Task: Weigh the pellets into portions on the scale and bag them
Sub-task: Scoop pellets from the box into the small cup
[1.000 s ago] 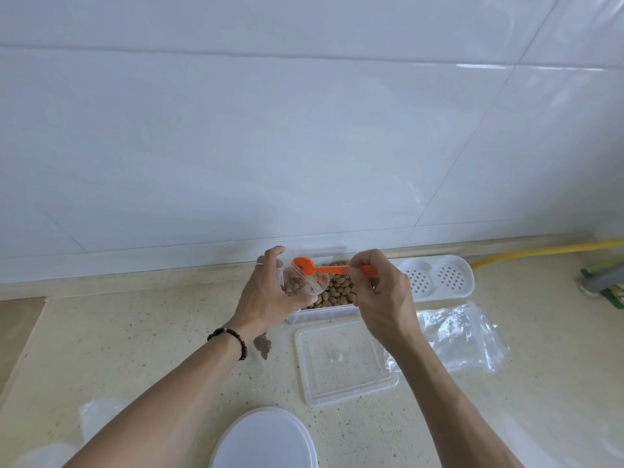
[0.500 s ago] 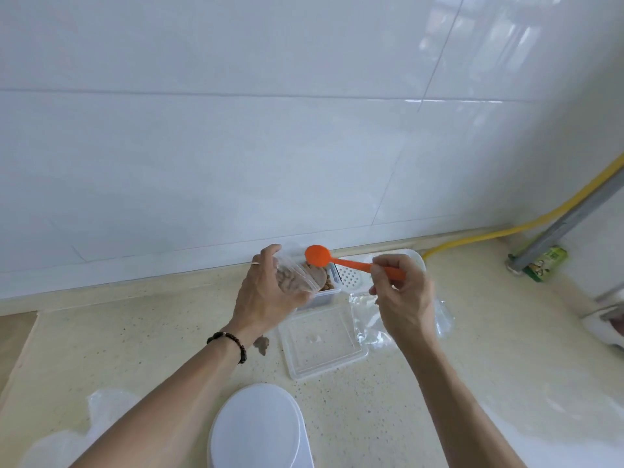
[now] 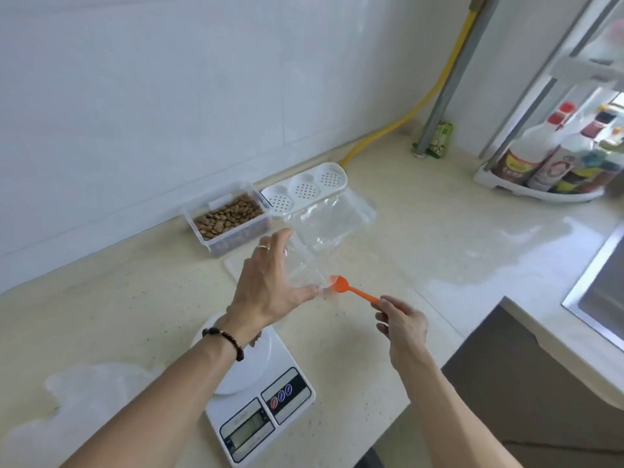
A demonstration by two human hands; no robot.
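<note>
My left hand (image 3: 266, 285) grips a clear plastic cup (image 3: 305, 265), tipped on its side with its mouth to the right, above the counter. I see no pellets inside it. My right hand (image 3: 401, 324) pinches the handle of an orange spoon (image 3: 341, 285), whose bowl is at the cup's mouth. Brown pellets fill an open clear box (image 3: 229, 217) by the wall. A white digital scale (image 3: 266, 400) stands near me, its round platform partly under my left forearm. Clear bags (image 3: 334, 221) lie crumpled behind the cup.
A white perforated lid (image 3: 304, 190) lies beside the pellet box. Another clear bag (image 3: 84, 393) lies at the near left. On the right are a steel sink (image 3: 604, 298) and a rack of bottles (image 3: 540, 163). A yellow hose (image 3: 415, 113) runs along the wall.
Both hands came away from the pellet box toward me, with the cup and spoon. The cup held pellets before and now looks clear. The view swung right and down, revealing the scale's display.
</note>
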